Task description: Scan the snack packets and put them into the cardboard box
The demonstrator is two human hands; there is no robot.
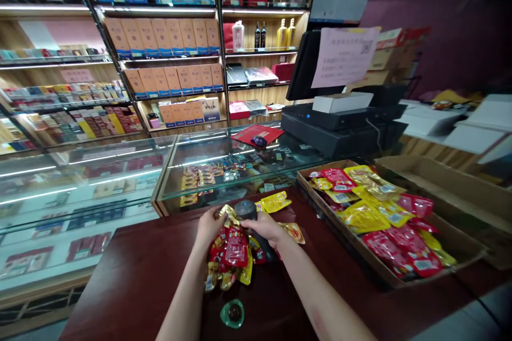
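Observation:
Both hands meet over a pile of red, yellow and gold snack packets (236, 248) on the dark red counter (132, 272). A small gold packet (229, 216) is pinched in my left hand (209, 228). My right hand (267, 228) is closed at the packet's right side, its fingertips on or near the edge. A dark round-topped device (245, 209) stands just behind and between the hands, its lower part partly hidden by my right hand. Yellow packets (274, 202) and a gold-and-red packet (295, 232) lie to the right. Nearer me sits a green wrapper with a dark round piece (232, 313).
An open cardboard box (344, 245) of red and yellow packets stands at the right, beside another box (460, 186). Behind are a glass display case (200, 144), a red folder (256, 134), a mouse (259, 141), and a monitor (306, 64). Shelves of boxes line the wall.

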